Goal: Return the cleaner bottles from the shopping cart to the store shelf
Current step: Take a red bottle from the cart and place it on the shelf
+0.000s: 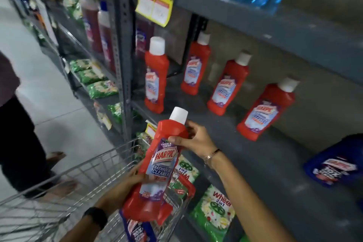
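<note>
Four red cleaner bottles (pixel 225 84) stand on the grey shelf (pixel 275 163) beyond the hands. One held bottle (pixel 160 163), above the wire cart (pixel 59 192): right hand (pixel 193 139) closed round its neck, left hand (pixel 135 175) gripping its lower body.

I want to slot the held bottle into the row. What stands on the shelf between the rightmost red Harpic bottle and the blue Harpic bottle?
Nothing: the head view shows bare grey shelf between the rightmost red Harpic bottle and the blue Harpic bottle.
</note>
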`<action>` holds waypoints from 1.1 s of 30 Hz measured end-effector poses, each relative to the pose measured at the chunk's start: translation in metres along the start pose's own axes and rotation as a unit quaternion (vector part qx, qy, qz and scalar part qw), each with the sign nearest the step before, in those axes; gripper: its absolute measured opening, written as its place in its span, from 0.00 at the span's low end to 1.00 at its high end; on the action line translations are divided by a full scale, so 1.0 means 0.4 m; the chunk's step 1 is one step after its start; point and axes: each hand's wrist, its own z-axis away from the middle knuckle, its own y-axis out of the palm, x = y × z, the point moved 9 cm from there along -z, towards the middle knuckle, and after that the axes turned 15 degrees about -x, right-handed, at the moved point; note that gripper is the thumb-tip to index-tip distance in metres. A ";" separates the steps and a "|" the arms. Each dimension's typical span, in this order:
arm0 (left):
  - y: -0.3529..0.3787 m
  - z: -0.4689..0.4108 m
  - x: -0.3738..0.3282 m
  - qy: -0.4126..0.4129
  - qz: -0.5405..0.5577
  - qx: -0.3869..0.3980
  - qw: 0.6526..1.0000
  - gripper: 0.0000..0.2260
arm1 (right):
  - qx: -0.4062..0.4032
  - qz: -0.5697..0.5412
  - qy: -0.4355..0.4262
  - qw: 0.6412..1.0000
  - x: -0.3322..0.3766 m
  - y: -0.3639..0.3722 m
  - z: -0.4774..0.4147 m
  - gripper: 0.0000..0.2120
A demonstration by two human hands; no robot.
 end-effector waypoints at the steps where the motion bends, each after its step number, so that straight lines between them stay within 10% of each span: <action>1: 0.023 -0.010 -0.022 0.005 -0.001 0.016 1.000 0.42 | -0.023 -0.001 -0.012 1.000 0.022 -0.037 0.001 0.17; 11: 0.199 -0.187 -0.355 0.209 -0.066 0.048 0.974 0.30 | -0.356 0.145 -0.201 0.901 0.286 -0.241 -0.009 0.33; 26: 0.245 -0.328 -0.368 0.260 -0.143 0.074 0.952 0.19 | -0.356 0.184 -0.186 0.897 0.225 -0.251 -0.093 0.34; 33: 0.132 -0.262 -0.325 0.263 -0.023 -0.055 0.963 0.26 | -0.392 0.199 -0.173 0.881 0.218 -0.244 -0.030 0.29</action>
